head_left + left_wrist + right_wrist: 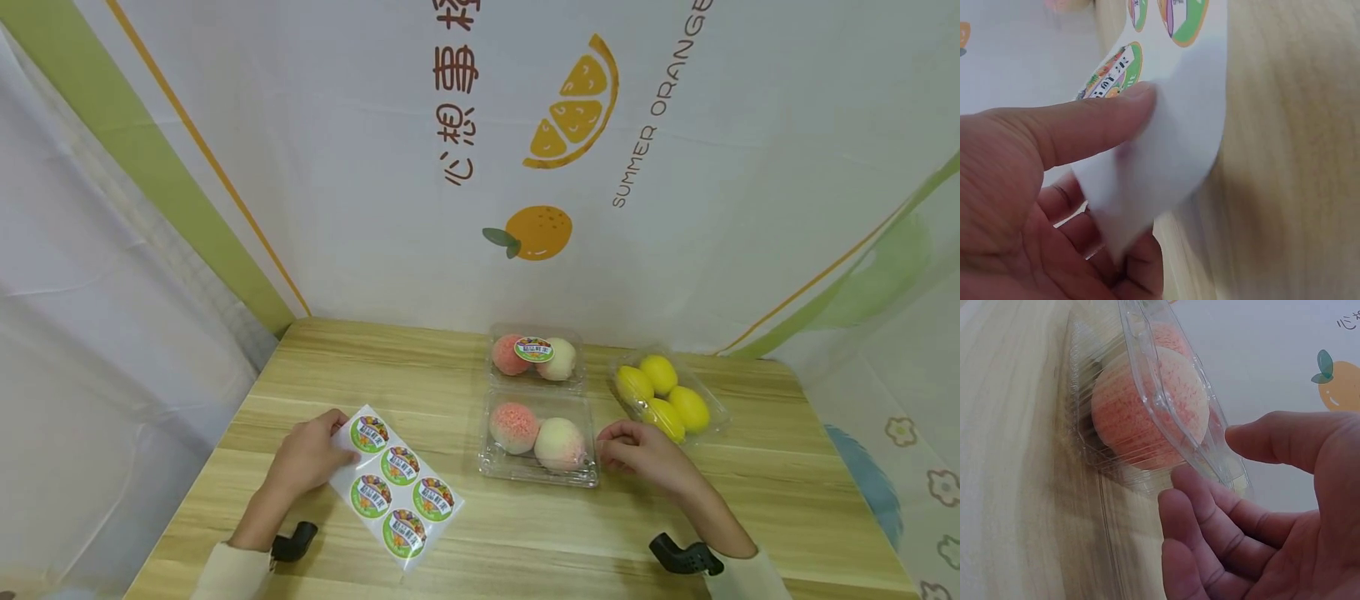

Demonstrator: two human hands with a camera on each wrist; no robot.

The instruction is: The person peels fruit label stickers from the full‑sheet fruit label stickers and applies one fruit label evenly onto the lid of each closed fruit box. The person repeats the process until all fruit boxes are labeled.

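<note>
Here, glossy sticker sheet point(397, 486), round labels.

Bare table point(525, 525) lies between sticker sheet point(397, 487) and peach box point(538, 439).

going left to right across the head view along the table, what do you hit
left hand → white sheet of round green-rimmed stickers → near clear plastic box of two pink peaches → right hand → clear plastic box of yellow lemons
</note>
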